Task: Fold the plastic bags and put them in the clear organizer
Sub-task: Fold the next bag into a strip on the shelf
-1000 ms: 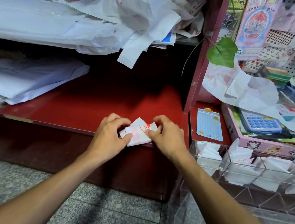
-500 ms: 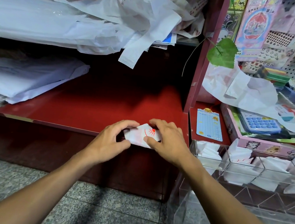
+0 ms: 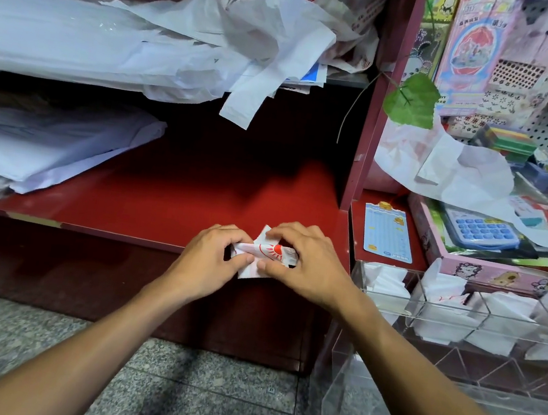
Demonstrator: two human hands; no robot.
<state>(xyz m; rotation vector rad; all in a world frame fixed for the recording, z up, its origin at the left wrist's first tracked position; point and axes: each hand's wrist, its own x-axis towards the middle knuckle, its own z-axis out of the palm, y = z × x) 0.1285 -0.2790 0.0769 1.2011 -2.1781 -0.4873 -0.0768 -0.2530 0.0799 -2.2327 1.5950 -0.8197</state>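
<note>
A small folded white plastic bag (image 3: 268,253) with a red sun print lies at the front edge of the red shelf (image 3: 169,201). My left hand (image 3: 209,261) pinches its left end and my right hand (image 3: 307,263) pinches its right side, both over the bag. The clear organizer (image 3: 433,306) stands to the right, its compartments holding several folded white bags (image 3: 442,290). A heap of loose white plastic bags (image 3: 273,34) lies on the upper shelf.
Stacks of flat white bags (image 3: 48,152) fill the shelf's left side. A blue card (image 3: 387,231), a pink tray with a calculator (image 3: 480,229), a crumpled bag (image 3: 449,173) and a green leaf (image 3: 413,102) are at right. Grey stone floor lies below.
Both hands have drawn closer together on the bag, which is now folded smaller. The view shifted slightly downward.
</note>
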